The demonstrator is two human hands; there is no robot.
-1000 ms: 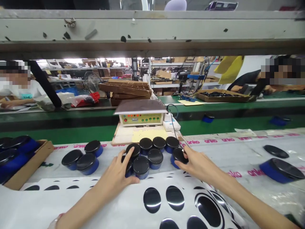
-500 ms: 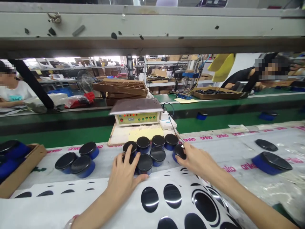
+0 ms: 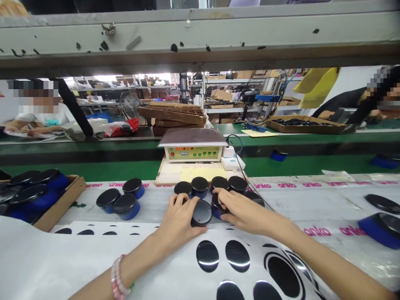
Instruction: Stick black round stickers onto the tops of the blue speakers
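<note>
- left hand (image 3: 178, 218): fingers curled, grasping black-topped blue disc (image 3: 201, 212) by its side
- right hand (image 3: 246, 214): clenched over second disc (image 3: 218, 207), just beside the first
- more discs (image 3: 200, 186) just ahead of the grip
- white sheet with black ovals (image 3: 237, 256) just below the grip

The right hand (image 3: 246, 214) hid most of one black-lidded tub (image 3: 218, 211). Another tub (image 3: 381, 228), at the picture's right edge, was cut off.
</note>
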